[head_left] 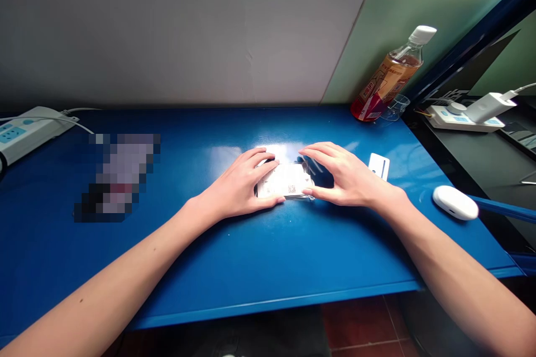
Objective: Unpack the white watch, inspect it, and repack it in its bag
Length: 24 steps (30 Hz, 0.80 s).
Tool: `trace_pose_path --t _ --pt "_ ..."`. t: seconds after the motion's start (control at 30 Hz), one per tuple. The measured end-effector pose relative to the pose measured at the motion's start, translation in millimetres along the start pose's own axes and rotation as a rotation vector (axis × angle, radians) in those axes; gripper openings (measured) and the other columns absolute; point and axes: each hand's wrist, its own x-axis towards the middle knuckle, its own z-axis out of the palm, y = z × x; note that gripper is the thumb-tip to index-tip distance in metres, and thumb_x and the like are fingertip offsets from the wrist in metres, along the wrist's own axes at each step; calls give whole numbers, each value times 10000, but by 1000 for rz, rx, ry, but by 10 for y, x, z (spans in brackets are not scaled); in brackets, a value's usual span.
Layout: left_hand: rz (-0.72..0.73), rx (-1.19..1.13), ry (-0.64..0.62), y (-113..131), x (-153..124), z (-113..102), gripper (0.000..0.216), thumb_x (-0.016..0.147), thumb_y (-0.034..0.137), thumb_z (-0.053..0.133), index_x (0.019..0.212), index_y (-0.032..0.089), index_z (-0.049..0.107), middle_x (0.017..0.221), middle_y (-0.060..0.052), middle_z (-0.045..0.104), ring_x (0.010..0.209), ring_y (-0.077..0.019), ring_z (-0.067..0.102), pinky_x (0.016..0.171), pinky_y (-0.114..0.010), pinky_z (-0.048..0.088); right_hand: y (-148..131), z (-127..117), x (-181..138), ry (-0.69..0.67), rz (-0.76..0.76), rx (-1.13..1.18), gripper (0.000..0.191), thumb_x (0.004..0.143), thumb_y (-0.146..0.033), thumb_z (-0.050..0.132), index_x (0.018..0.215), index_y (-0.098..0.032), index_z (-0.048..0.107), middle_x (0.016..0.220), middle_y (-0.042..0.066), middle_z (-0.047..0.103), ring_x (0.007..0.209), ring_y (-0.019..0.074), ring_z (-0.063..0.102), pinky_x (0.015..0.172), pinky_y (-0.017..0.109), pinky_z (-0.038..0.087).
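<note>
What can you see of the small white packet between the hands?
The packet is small, flat, rectangular, white with fine dark print and a square code, seemingly in shiny clear film. It lies on the blue table, long side left to right. The left hand grips its left end, the right hand its right end. Glare blurs the print.

Table (268,268) with a flat packet (285,181) at its centre, clasped by the left hand (238,187) at 9 o'clock and the right hand (347,178) at 3 o'clock. From the packet: small card (379,166) at 3 o'clock, beyond the right hand; rounded case (455,202) farther out at 4 o'clock; bottle (389,78) at 1 o'clock by the wall; power strip (25,134) at 10 o'clock.
</note>
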Motion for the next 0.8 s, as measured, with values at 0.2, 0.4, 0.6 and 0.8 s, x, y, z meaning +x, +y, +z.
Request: trace_pose_path --t 0.2,0.4,0.6,0.8 --pt "-26 5 -38 1 -7 5 733 872 619 624 1395 110 550 1442 -195 549 1417 -367 404 1147 -524 390 -67 41 4 -72 -55 29 693 872 -585 643 1361 -100 567 1343 186 633 1252 346 570 1042 491 498" --pt "-99 89 -244 78 14 -15 764 1002 598 402 1575 106 290 1637 -161 279 1530 -357 196 1234 -534 213 -110 48 12 -65 -20 -7 549 926 -428 603 1341 -68 589 1351 195 638 1249 347 579 1037 493 500" --pt "-126 128 -297 132 17 -20 777 1016 621 321 1588 101 246 1654 -158 214 1541 -346 145 1246 -516 163 -194 60 15 43 15 -148 341 939 -246 523 1221 -111 661 1270 173 678 1097 326 644 930 470 540" --pt "-125 117 -278 121 15 -2 780 1014 631 318 1581 99 262 1648 -162 228 1540 -344 156 1242 -520 176 -268 100 -4 38 8 -257 276 967 -157 451 1135 -133 669 1097 150 763 974 306 689 789 418 563"
